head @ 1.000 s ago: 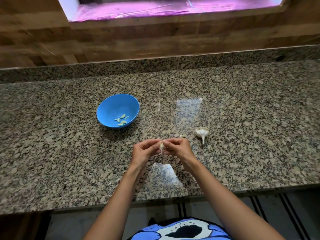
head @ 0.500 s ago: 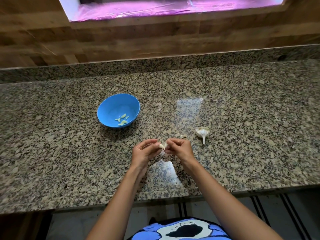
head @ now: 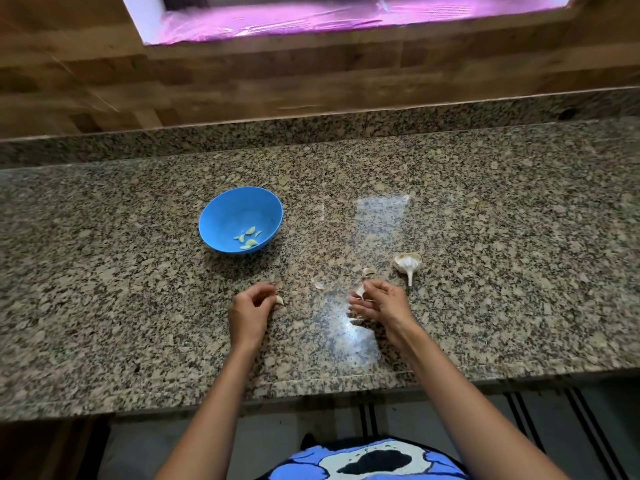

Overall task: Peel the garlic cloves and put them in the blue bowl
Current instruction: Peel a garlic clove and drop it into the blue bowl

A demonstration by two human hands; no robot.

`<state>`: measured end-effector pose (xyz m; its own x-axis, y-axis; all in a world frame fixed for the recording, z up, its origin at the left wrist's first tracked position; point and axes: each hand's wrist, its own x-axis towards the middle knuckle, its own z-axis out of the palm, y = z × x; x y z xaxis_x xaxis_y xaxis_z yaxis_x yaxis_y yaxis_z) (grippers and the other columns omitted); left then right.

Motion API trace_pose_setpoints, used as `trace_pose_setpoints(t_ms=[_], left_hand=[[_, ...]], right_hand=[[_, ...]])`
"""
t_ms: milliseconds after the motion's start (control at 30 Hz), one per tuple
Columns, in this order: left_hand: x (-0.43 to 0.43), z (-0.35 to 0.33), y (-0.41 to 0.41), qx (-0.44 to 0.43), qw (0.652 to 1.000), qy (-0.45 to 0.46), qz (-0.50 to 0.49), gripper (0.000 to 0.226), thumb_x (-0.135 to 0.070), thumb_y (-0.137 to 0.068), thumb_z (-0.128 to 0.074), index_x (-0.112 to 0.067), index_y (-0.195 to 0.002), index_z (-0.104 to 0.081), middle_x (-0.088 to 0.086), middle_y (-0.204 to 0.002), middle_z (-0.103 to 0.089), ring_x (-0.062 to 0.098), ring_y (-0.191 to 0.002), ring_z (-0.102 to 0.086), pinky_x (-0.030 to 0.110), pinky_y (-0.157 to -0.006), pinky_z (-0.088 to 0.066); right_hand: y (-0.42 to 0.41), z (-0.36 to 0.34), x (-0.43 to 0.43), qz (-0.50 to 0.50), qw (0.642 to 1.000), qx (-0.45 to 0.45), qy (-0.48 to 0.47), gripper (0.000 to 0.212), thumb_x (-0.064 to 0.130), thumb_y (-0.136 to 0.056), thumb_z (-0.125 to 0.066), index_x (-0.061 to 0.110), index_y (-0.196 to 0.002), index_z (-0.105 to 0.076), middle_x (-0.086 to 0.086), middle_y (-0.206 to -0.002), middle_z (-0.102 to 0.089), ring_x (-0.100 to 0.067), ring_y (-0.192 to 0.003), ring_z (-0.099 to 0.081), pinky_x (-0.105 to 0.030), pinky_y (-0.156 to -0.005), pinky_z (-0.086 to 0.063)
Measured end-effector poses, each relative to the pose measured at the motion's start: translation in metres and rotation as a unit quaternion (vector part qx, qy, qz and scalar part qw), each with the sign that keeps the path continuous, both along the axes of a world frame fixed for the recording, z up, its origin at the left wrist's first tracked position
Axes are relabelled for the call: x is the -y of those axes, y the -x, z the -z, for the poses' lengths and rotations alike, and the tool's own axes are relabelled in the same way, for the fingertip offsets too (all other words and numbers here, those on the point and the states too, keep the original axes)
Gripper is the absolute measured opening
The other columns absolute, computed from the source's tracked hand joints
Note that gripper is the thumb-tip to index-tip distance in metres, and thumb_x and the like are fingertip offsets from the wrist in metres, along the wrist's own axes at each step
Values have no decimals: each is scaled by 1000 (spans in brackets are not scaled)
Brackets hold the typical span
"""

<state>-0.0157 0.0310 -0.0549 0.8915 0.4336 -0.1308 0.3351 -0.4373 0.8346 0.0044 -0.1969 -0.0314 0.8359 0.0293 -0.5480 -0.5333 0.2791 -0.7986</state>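
A blue bowl (head: 221, 216) stands on the granite counter, left of centre, with several peeled cloves (head: 247, 237) in its bottom. My left hand (head: 251, 313) is below and a little right of the bowl and pinches a pale garlic clove (head: 279, 300) at its fingertips. My right hand (head: 379, 303) is further right, apart from the left, and pinches a scrap of garlic skin (head: 359, 291). The rest of the garlic bulb (head: 408, 263) lies on the counter just beyond my right hand.
Loose bits of skin (head: 318, 284) and another skin scrap (head: 367, 271) lie on the counter (head: 502, 271) between the bowl and the bulb. A raised granite ledge and wooden wall run along the back. The counter's front edge is close to my body.
My hands were together on one clove; they have now pulled apart. The left went left with the clove, the right kept a piece of skin.
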Motion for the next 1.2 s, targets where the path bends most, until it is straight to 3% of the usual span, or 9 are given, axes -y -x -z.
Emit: trace_pose_setpoints(t_ms=[167,400,500,667,833,933,1000,1100,1200], left_hand=[[39,-3,-5,86,970,-170,152,33,-21,-96,-50,-17,-129,-54,-1,-137,-49,15,-130,-42,28,-107,-33],[97,23,-12,-72,919,-219,319,57,-43,-101,-17,-23,-149,7,-3,-152,19,13,-142,16,35,-118,7],[105,22,-7,-15,894,-205,399,51,-42,-101,-24,-30,-149,-13,-8,-156,3,11,-143,4,30,-117,-1],[76,13,11,115,853,-232,453,35,-25,-89,-52,-14,-120,-63,7,-128,-59,20,-115,-60,27,-102,-37],[44,11,26,160,866,-311,357,22,-3,-72,-73,-5,-93,-72,11,-95,-72,23,-83,-71,31,-86,-50],[59,-1,29,49,974,-156,154,17,0,-81,-67,-9,-94,-72,7,-99,-72,14,-83,-68,26,-79,-56],[67,-11,30,-45,993,108,-29,17,1,-82,-65,-9,-93,-73,3,-98,-72,13,-82,-68,27,-73,-58],[64,-20,41,-26,857,475,-199,17,11,-83,-56,0,-92,-66,8,-86,-72,14,-74,-70,21,-66,-58],[46,-22,72,46,774,556,-300,21,13,-89,-45,-1,-84,-59,6,-69,-70,7,-61,-68,12,-56,-53]], right_hand=[[6,3,4,8,999,11,42,14,9,-89,-56,1,-98,-62,-17,-83,-67,-21,-64,-67,-28,-60,-58],[16,12,16,111,991,-7,75,14,10,-86,-60,4,-99,-66,-18,-86,-69,-23,-69,-66,-26,-61,-58],[19,14,21,146,986,-7,77,14,9,-87,-60,5,-99,-66,-17,-84,-69,-20,-65,-65,-24,-58,-57],[20,13,25,139,988,4,74,12,9,-86,-63,6,-97,-66,-14,-82,-69,-20,-65,-67,-21,-55,-56],[22,12,27,90,993,15,72,10,4,-84,-62,1,-92,-67,-13,-79,-68,-20,-64,-66,-24,-60,-57],[24,14,23,51,996,18,75,10,3,-83,-64,-1,-92,-66,-13,-75,-68,-17,-59,-64,-24,-58,-57],[25,13,15,9,997,23,67,10,4,-83,-64,-1,-91,-66,-14,-76,-69,-20,-61,-66,-25,-57,-57],[28,8,-7,-60,997,34,39,2,4,-82,-66,5,-84,-67,-10,-74,-70,-18,-62,-68,-22,-56,-56],[38,1,-46,-141,989,50,10,2,1,-83,-64,2,-83,-66,-5,-65,-66,-8,-52,-64,-18,-52,-53]])
